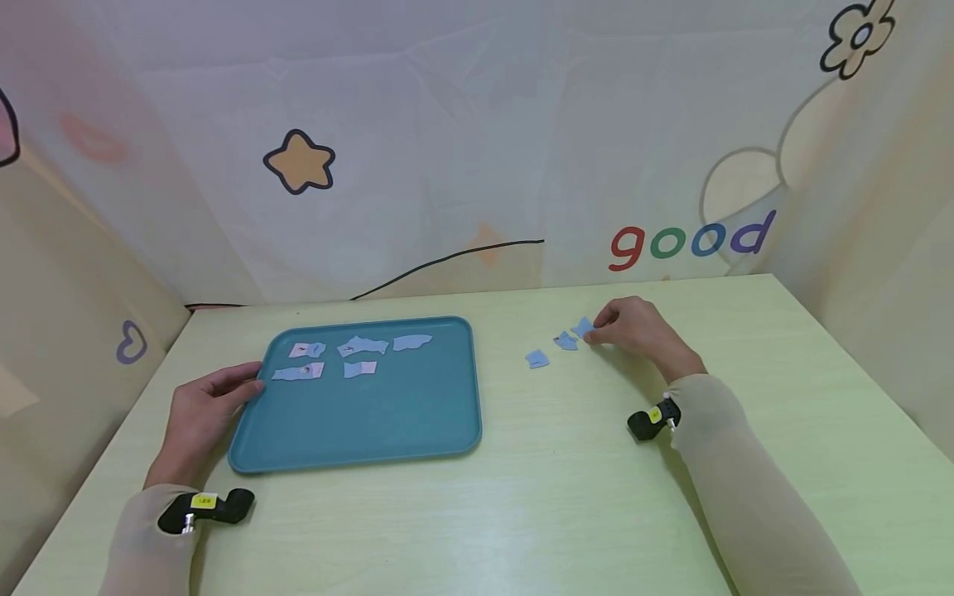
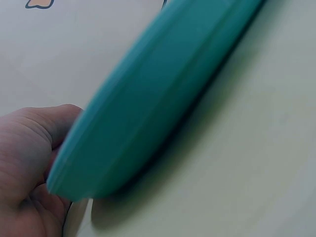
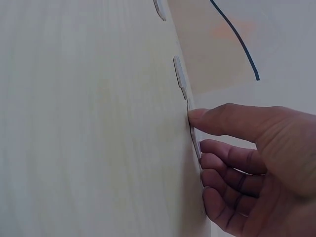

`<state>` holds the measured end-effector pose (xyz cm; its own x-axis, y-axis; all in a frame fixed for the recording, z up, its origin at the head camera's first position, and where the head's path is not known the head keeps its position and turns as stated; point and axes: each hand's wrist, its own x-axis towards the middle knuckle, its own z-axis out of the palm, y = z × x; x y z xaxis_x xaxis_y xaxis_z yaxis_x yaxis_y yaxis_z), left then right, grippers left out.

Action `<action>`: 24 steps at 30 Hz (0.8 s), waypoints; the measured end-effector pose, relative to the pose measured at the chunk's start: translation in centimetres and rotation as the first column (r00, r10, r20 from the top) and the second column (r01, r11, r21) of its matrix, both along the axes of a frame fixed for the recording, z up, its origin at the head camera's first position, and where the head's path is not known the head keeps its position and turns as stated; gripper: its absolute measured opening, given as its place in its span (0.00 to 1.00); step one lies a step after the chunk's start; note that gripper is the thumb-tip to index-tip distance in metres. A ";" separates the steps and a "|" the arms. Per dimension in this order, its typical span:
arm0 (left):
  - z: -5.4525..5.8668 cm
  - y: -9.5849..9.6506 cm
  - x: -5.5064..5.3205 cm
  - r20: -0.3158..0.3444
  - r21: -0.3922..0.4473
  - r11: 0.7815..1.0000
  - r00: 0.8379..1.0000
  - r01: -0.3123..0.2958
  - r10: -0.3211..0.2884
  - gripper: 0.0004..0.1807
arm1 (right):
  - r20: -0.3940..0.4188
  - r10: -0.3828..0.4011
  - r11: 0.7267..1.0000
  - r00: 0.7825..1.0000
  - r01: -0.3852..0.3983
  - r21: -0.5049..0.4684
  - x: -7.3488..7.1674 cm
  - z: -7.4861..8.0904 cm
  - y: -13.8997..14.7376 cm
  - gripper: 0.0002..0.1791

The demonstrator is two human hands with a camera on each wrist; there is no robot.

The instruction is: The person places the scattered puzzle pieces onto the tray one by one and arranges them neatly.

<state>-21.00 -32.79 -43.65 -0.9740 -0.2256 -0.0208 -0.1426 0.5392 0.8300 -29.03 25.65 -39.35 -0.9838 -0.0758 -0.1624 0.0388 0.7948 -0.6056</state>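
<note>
My left hand (image 1: 201,418) grips the left rim of a blue-green tray (image 1: 358,430), thumb and fingers at its edge; the left wrist view shows the tray's side wall (image 2: 143,98) close up. Several torn light-blue paper pieces lie in two rows in the tray's far half, among them a wavy strip (image 1: 363,346) and one with a pinkish end (image 1: 360,370). To the right of the tray, my right hand (image 1: 637,331) pinches a small blue paper piece (image 1: 582,327) at the tabletop between thumb and fingers. Beside it lie two more scraps, a nearer one (image 1: 537,359) and a middle one (image 1: 566,341).
A pale wooden table (image 1: 551,497) carries everything. Behind it hangs a printed curtain (image 1: 462,165) with a star and the word "good", and curtain walls stand at both sides. A black wrist device (image 1: 654,419) sits on each sleeve.
</note>
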 end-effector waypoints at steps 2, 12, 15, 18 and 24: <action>0.0 0.0 0.0 -0.001 -0.003 1.000 1.000 0.001 -0.001 0.27 | 0.000 0.003 1.000 1.000 -0.003 0.006 0.0 0.1 0.1 0.18; 0.1 -0.1 -0.1 0.005 -0.003 1.000 1.000 0.008 -0.008 0.28 | -0.027 0.013 1.000 1.000 -0.014 -0.012 0.0 0.1 0.4 0.19; 0.0 -0.1 0.0 0.005 -0.001 1.000 1.000 0.004 -0.004 0.28 | -0.041 0.023 1.000 0.999 -0.024 -0.019 -0.1 0.0 0.4 0.20; 0.0 0.0 0.0 0.007 0.010 1.000 1.000 -0.004 0.003 0.28 | -0.051 0.037 0.999 0.998 -0.038 -0.018 -0.1 0.0 0.4 0.20; -0.1 0.0 0.0 0.003 0.021 1.000 1.000 -0.007 0.007 0.27 | -0.072 0.077 0.994 0.994 -0.072 0.077 -0.2 0.0 0.3 0.19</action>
<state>-20.96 -32.79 -43.71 -0.9723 -0.2321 -0.0285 -0.1489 0.5204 0.8409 -29.24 25.96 -39.31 -0.9855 -0.1397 -0.0962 -0.0655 0.8368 -0.5436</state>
